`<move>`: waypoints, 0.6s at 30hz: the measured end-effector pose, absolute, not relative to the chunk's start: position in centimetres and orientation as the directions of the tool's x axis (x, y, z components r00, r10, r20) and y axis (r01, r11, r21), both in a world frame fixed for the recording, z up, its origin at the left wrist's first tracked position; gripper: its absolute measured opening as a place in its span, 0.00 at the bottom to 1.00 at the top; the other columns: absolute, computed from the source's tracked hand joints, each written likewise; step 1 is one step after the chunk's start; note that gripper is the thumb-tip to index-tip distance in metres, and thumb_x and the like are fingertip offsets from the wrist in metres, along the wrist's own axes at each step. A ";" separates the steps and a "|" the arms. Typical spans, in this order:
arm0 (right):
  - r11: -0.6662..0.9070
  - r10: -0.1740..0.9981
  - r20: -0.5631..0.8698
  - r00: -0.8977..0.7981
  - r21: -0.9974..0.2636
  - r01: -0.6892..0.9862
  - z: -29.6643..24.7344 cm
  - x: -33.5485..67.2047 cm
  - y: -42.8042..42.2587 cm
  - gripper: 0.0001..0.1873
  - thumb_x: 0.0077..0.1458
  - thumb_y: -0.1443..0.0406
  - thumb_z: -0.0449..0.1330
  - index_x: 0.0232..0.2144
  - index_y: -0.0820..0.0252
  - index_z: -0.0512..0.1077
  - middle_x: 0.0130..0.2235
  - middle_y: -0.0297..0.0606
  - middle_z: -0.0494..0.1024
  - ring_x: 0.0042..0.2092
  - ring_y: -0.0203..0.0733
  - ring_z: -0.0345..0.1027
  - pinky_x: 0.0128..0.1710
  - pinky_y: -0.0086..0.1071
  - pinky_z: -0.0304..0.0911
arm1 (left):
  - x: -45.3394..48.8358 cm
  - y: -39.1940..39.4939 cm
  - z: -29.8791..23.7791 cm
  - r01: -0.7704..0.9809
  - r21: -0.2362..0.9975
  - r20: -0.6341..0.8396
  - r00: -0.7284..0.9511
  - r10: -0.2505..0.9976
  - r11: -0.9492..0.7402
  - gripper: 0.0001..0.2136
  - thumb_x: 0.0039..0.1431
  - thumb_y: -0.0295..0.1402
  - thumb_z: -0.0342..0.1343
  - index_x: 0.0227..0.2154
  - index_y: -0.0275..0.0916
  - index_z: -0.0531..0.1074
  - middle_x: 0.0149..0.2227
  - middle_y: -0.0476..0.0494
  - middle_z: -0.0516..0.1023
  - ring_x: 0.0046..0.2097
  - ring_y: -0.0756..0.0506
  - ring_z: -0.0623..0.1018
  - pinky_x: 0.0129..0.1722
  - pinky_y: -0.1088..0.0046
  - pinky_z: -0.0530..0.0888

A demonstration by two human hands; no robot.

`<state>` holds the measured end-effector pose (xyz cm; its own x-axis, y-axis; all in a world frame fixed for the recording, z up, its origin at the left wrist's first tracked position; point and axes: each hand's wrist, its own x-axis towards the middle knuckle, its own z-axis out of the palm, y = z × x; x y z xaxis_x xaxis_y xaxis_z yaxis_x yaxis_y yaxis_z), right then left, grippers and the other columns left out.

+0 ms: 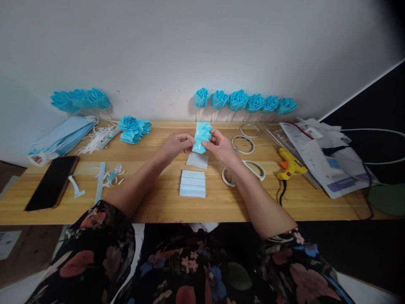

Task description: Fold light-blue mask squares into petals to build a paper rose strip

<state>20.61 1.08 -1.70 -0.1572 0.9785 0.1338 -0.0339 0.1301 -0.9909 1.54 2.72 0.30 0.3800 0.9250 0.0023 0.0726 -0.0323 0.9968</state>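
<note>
Blue, thin and likely soft, the folded sheet [203, 136] is held up between both hands, just beyond a pale piece [197, 160] on the wooden table [164, 185]. The left hand [179, 147] pinches its lower left edge; the right hand [220, 145] grips the right side, thumb on the front. It should weigh almost nothing and crease easily, so light edge pinches suit it; its shiny patches, perhaps slippery, are too small to identify

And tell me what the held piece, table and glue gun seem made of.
Piece: perhaps nonwoven fabric, thin and creased, with shiny patches. Table: smooth wood or wood-look laminate, by its grain. Glue gun: likely smooth plastic, from its molded yellow body.
</note>
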 end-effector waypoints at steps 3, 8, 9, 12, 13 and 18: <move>0.131 0.976 0.139 -0.170 -0.990 -0.058 -1.9 20.9 1.3 0.29 0.40 0.49 0.73 0.40 0.55 0.69 0.31 0.30 0.74 0.34 0.37 0.68 0.38 0.33 0.67 | 1.6 2.8 0.2 0.068 0.997 0.003 0.386 0.922 -0.032 0.15 0.45 0.44 0.66 0.20 0.37 0.72 0.20 0.49 0.71 0.24 0.52 0.68 0.28 0.74 0.66; 0.117 0.979 0.136 -0.151 -0.985 -0.127 -2.0 21.3 1.5 0.31 0.42 0.51 0.72 0.46 0.56 0.71 0.31 0.30 0.74 0.35 0.37 0.69 0.38 0.32 0.67 | 1.7 2.6 0.2 0.049 0.998 0.026 0.351 0.936 -0.047 0.16 0.47 0.45 0.65 0.20 0.38 0.72 0.21 0.50 0.71 0.24 0.52 0.68 0.28 0.74 0.66; 0.114 0.981 0.133 -0.141 -0.984 -0.138 -2.0 21.3 1.4 0.31 0.43 0.51 0.72 0.48 0.56 0.71 0.32 0.31 0.75 0.35 0.37 0.69 0.37 0.32 0.67 | 1.7 2.6 0.1 0.042 0.998 0.031 0.340 0.940 -0.048 0.16 0.47 0.45 0.65 0.20 0.38 0.71 0.21 0.50 0.71 0.24 0.53 0.68 0.28 0.74 0.66; 0.098 0.983 0.117 -0.140 -0.986 -0.135 -1.8 21.0 1.2 0.31 0.45 0.52 0.71 0.50 0.55 0.72 0.36 0.33 0.78 0.37 0.37 0.71 0.39 0.33 0.68 | 1.8 2.7 -0.3 0.023 0.998 0.047 0.329 0.943 -0.058 0.16 0.48 0.46 0.65 0.21 0.38 0.71 0.21 0.50 0.71 0.24 0.53 0.68 0.28 0.75 0.67; 0.100 0.983 0.117 -0.139 -0.988 -0.121 -1.8 20.9 1.1 0.31 0.44 0.53 0.71 0.50 0.56 0.72 0.37 0.33 0.78 0.37 0.38 0.71 0.40 0.33 0.68 | 1.8 2.8 -0.5 0.016 0.998 0.052 0.332 0.942 -0.061 0.16 0.48 0.46 0.65 0.21 0.37 0.72 0.21 0.50 0.72 0.24 0.53 0.68 0.28 0.75 0.67; 0.133 0.987 0.139 -0.084 -0.988 -0.079 -1.9 20.5 1.0 0.29 0.44 0.55 0.70 0.49 0.55 0.72 0.34 0.31 0.77 0.36 0.38 0.69 0.41 0.33 0.68 | 1.9 3.0 -1.2 -0.035 0.999 0.042 0.345 0.938 -0.032 0.20 0.52 0.51 0.62 0.22 0.37 0.73 0.23 0.48 0.73 0.25 0.53 0.70 0.27 0.75 0.67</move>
<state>20.51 0.98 -1.93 -0.0839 0.9867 0.1393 -0.0792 0.1327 -0.9880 1.86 3.02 -1.17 0.3447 0.9378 0.0416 -0.0348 -0.0315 0.9989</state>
